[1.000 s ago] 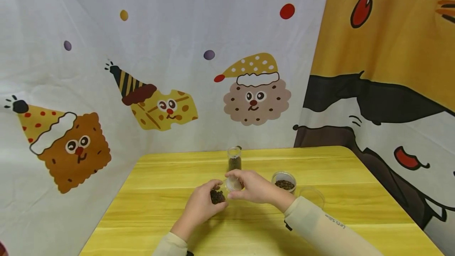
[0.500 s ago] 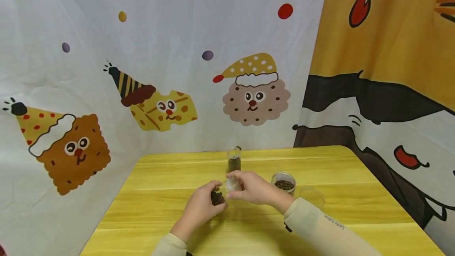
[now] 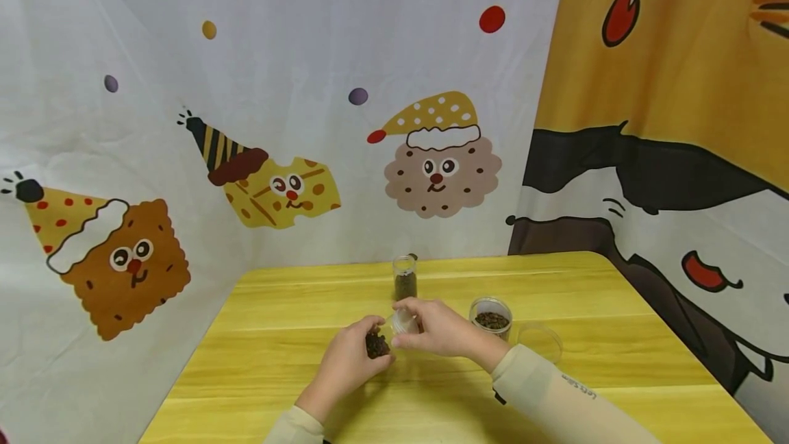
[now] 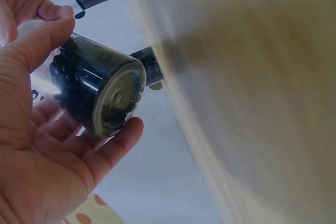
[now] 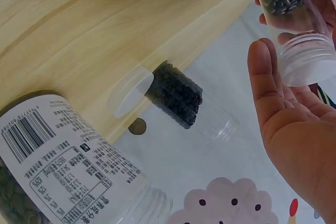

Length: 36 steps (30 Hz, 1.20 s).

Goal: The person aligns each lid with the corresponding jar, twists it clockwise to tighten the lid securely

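My left hand (image 3: pixel 346 360) grips a small clear plastic jar (image 4: pixel 97 90) tipped on its side, fingers and thumb round its body. Dark bean-like pieces (image 3: pixel 377 344) fill part of it. At the jar's mouth end, my right hand (image 3: pixel 437 327) holds the white screw cap (image 5: pixel 310 69) between thumb and fingers. The cap sits over the threaded neck; how tightly, I cannot tell. Beyond the hands stands another clear jar (image 3: pixel 405 283), uncapped and partly full of dark pieces. A whitish round lid (image 5: pixel 131 93) lies by its base in the right wrist view.
Right of my right hand stands a wider open jar (image 3: pixel 491 321) of brown-green pieces, with a printed white label (image 5: pixel 79 156). A clear lid (image 3: pixel 541 343) lies beside it on the yellow wood table (image 3: pixel 259 375). A small dark round thing (image 5: pixel 137 126) is near the far edge.
Both hands stay almost where they were, at the jar and its cap. The dark pieces in the jar have shifted slightly. The head view has drifted a little.
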Each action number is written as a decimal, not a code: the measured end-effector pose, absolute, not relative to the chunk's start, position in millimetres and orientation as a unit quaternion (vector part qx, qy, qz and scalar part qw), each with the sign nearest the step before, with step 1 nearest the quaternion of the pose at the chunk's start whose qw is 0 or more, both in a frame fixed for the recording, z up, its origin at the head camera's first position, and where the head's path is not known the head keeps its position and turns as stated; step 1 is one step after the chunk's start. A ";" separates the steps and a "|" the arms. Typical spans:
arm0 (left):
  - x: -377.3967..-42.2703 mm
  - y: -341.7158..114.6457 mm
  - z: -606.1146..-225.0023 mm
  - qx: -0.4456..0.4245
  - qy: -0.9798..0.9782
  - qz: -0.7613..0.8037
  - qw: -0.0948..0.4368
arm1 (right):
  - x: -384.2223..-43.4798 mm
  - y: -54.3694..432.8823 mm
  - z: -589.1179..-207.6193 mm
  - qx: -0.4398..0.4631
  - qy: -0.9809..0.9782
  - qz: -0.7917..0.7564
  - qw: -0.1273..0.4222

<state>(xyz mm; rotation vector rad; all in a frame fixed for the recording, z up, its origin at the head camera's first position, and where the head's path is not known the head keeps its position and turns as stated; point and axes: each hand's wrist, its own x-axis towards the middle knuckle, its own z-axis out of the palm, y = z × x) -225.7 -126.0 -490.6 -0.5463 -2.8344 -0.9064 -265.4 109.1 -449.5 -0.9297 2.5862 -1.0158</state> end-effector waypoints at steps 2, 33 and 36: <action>-225.5 -126.5 -491.3 -0.184 -0.934 -0.300 0.062 | -265.5 109.4 -449.3 -0.321 0.880 -0.336 0.102; -217.5 -126.2 -489.4 -0.166 -0.946 -0.267 0.083 | -262.8 108.2 -450.0 -0.329 0.881 -0.327 0.096; -217.0 -126.5 -489.4 -0.167 -0.944 -0.273 0.083 | -261.7 109.0 -446.9 -0.341 0.878 -0.322 0.094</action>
